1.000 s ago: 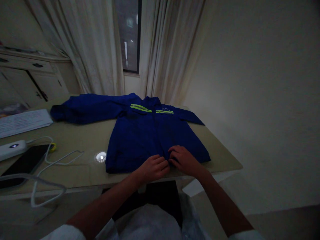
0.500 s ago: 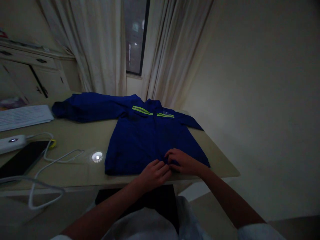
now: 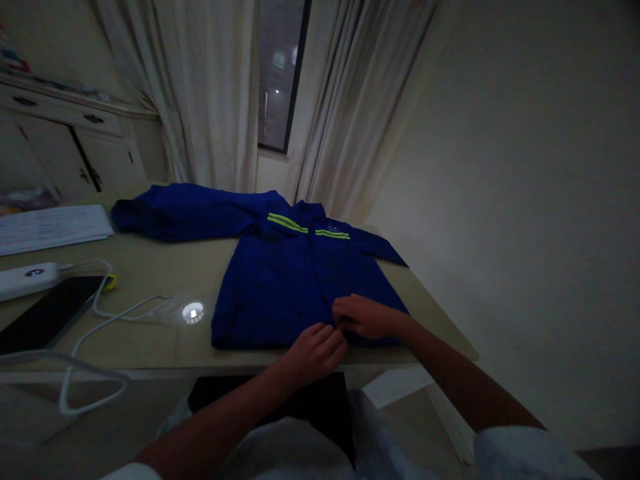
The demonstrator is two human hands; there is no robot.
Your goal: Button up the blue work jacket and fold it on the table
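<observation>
A blue jacket (image 3: pixel 273 287) with yellow-green chest stripes lies spread front up on the table, its collar away from me and its hem along the near edge. One sleeve stretches out to the left; the other lies toward the right edge. At the middle of the hem, where the front opening ends, my left hand (image 3: pixel 319 350) is closed on the cloth. Just above it to the right, my right hand (image 3: pixel 367 316) pinches the front edge of the jacket. The fingertips of both hands nearly meet, and the exact bit they grip is hidden.
To the left on the table (image 3: pixel 145 267) lie papers (image 3: pixel 55 229), a white device (image 3: pixel 27 281) with a cable (image 3: pixel 100 323), and a black phone (image 3: pixel 55 313). Curtains (image 3: pixel 210 100) hang behind, and a wall (image 3: pixel 510 200) rises at the right.
My right hand has drawn slightly closer to my left, fingers now pinched together. The jacket's lower right corner has shifted inward to the left. The view has turned slightly.
</observation>
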